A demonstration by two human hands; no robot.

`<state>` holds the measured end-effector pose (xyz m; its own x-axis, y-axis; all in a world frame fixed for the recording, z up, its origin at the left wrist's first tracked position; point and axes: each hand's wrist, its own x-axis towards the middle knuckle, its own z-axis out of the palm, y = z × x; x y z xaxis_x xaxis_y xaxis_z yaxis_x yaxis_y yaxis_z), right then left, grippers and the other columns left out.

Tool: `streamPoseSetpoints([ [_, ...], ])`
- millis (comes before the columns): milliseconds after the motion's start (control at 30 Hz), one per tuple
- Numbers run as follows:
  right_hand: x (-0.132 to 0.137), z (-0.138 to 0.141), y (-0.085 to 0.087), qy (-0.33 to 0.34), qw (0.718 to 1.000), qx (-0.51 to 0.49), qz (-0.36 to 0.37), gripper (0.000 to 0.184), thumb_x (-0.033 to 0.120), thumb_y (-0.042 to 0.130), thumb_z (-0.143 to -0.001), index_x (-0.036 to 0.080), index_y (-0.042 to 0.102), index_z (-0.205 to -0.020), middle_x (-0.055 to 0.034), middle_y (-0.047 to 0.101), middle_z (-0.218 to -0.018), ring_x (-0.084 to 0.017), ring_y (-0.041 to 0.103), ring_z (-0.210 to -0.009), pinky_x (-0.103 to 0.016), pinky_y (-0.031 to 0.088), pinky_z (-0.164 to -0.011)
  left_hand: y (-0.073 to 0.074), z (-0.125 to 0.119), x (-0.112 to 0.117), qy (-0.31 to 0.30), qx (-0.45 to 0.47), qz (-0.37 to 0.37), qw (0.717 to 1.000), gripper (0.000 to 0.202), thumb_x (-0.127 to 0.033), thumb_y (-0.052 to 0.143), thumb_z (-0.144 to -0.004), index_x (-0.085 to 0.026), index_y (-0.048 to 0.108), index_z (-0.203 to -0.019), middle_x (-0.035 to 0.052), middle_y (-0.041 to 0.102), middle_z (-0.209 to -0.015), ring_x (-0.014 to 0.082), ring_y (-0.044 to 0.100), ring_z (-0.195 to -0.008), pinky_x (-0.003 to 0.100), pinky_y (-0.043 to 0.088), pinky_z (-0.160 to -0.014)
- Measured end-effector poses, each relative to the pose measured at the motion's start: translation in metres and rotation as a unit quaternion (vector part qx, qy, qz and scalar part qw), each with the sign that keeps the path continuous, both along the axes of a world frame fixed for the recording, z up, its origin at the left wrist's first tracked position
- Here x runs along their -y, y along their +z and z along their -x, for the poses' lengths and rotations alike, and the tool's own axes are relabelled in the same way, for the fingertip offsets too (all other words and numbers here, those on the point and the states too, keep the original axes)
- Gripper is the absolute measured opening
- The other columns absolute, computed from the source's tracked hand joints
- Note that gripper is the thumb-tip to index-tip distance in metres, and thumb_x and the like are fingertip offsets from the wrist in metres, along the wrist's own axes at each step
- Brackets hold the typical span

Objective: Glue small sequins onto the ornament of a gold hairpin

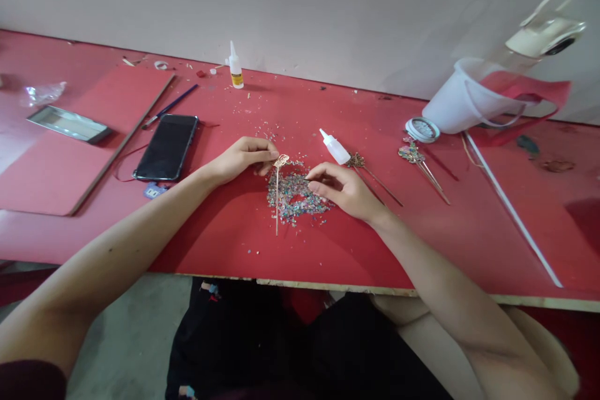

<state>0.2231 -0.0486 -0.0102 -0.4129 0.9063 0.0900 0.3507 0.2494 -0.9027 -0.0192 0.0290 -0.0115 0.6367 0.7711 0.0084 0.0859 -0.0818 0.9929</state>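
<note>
Between the thumb and fingers of my left hand (250,156) is the openwork top of a gold hairpin (277,197); its long prong points down toward me. Beneath it a pile of small glittery shell-like chips (297,190) is spread on the red table. My right hand (342,187) hovers at the right edge of the pile, thumb and forefinger pinched on a small dark item whose kind I cannot make out. Just behind that hand lie a white glue bottle (335,147) on its side and another hairpin (375,178) with a filigree head.
A decorated hairpin (422,165) lies at right, near a round lidded container (422,129) and a white bucket (469,97). An upright glue bottle (236,69) stands toward the wall. On the left are a phone (166,147), a paintbrush (171,105) and a narrow box (70,124).
</note>
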Motion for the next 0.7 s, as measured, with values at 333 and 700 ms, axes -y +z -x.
streamPoseSetpoints([
  [333,-0.0026,-0.0045,-0.0028,0.052,0.976,0.154,-0.143,0.012,0.027,0.055,-0.09,0.02,0.065,-0.088,-0.0034,0.059,-0.089,-0.012,0.052,-0.073,-0.029,0.041,-0.07,0.0044,-0.0011,0.0027,-0.001,-0.01,-0.002,1.0,0.019,-0.023,0.057,-0.084,-0.013,0.06,-0.068,-0.0003,0.054,-0.052,0.007,0.048,-0.047,0.021,0.037,-0.051],
  [700,-0.0016,-0.0049,-0.0026,0.087,0.972,0.173,-0.133,0.015,0.031,0.055,-0.09,0.02,0.065,-0.09,-0.0037,0.059,-0.091,-0.012,0.052,-0.074,-0.028,0.041,-0.07,0.0053,-0.0013,0.0026,-0.009,-0.011,-0.005,1.0,0.019,-0.023,0.057,-0.085,-0.013,0.06,-0.069,-0.0003,0.055,-0.053,0.0068,0.049,-0.048,0.02,0.037,-0.051],
])
